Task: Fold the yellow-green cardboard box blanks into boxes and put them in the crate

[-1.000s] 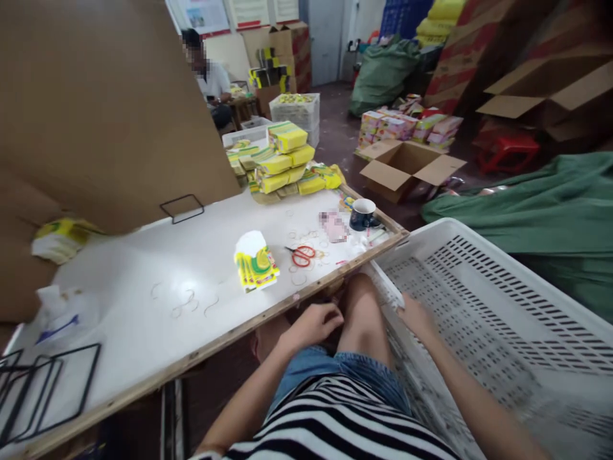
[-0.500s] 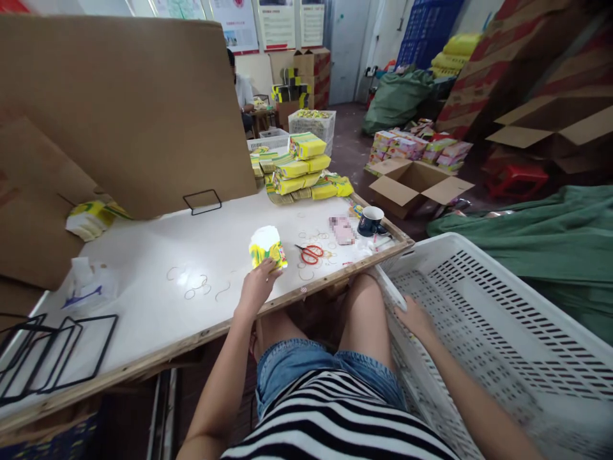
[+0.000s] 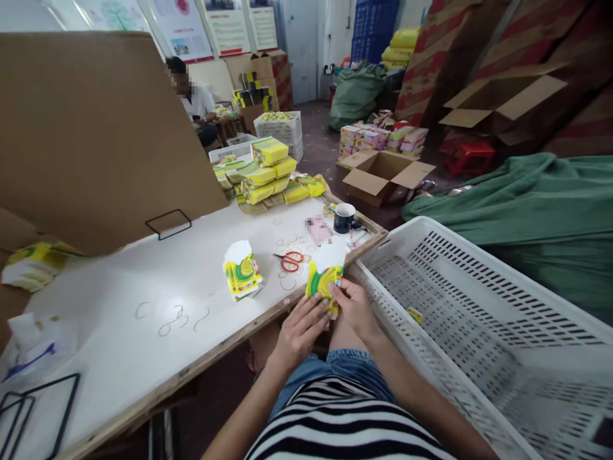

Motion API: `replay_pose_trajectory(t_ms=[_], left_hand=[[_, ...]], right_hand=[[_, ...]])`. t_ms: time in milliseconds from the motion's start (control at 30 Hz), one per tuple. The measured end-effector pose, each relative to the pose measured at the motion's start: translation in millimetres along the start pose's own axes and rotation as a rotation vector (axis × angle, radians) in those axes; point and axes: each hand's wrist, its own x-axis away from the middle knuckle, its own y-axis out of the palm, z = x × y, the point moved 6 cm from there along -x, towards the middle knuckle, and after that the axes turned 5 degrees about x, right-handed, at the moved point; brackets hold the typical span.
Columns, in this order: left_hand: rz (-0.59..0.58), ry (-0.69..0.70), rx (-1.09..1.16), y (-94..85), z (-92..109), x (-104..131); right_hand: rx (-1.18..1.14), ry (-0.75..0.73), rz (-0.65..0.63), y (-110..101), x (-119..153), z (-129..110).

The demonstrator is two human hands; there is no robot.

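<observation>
A yellow-green printed carton [image 3: 320, 278] with a white flap is held over the table's front edge, above my lap. My left hand [image 3: 303, 326] lies against its lower left side, fingers pressed on the printed face. At its right edge my right hand [image 3: 353, 305] grips it between thumb and fingers. More flat yellow cartons [image 3: 242, 271] lie on the white table [image 3: 191, 281], left of red-handled scissors [image 3: 291, 261]. Inside the white crate [image 3: 479, 319] on the right is a small yellow piece [image 3: 414, 314].
Stacked yellow cartons [image 3: 268, 172] stand at the table's far end, near a dark mug [image 3: 345, 218] and a pink item [image 3: 319, 230]. Tall cardboard [image 3: 105, 128] rises at the back left. Wire frames [image 3: 67, 409] lie front left. A person [image 3: 201, 102] sits beyond.
My left hand has left the cartons on the table and moved right to a held carton. My right hand has come off the crate rim onto that carton. A yellow piece now shows in the crate.
</observation>
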Motion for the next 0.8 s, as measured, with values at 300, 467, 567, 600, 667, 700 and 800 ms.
replay_pose_trajectory(t_ms=[300, 467, 567, 600, 667, 700, 800], left_hand=[[0.226, -1.124, 1.237, 37.6, -51.3, 32.9], [0.155, -1.131, 1.489, 49.2, -46.9, 18.9], [0.204, -1.164, 1.527, 53.5, -50.6, 19.2], [0.232, -1.179, 1.528, 54.2, -52.8, 19.9], [0.304, -1.206, 1.507, 54.2, -58.4, 21.2], [0.338, -1.219, 1.493, 53.8, -61.2, 21.7], [0.418, -1.242, 1.473, 53.0, -68.2, 22.6]], right_hand=[[-0.134, 0.180, -0.303, 9.2, 9.3, 32.1], [-0.168, 0.243, -0.369, 11.7, 14.3, 46.2], [-0.126, 0.263, -0.364, 9.0, 15.2, 52.3], [-0.111, 0.264, -0.361, 8.6, 14.8, 52.8], [-0.072, 0.246, -0.361, 8.7, 13.1, 50.9], [-0.041, 0.230, -0.357, 8.7, 11.7, 48.8], [0.109, 0.183, -0.300, 5.1, 6.1, 39.8]])
